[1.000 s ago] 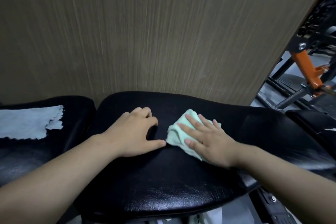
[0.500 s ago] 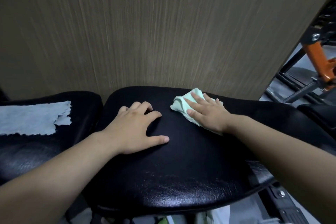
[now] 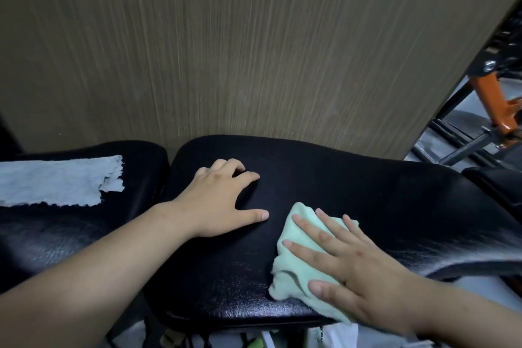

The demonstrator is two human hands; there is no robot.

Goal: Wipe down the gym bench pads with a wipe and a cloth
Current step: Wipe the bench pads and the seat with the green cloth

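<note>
Views: one, head-worn, wide-angle. Station: carried above the near edge of the black padded worktop [image 3: 353, 186], very near to it. Facing: directed forward and downward across the worktop, toward the wood-grain panel [image 3: 254, 51] standing just behind its far edge. Coverage: the lower half is filled by the worktop; the left hand [image 3: 220, 201] and right hand [image 3: 358, 271] are caught over it at close range. Distortion: the worktop's edges are rendered bowed. Overlap: one view only is supplied.
</note>
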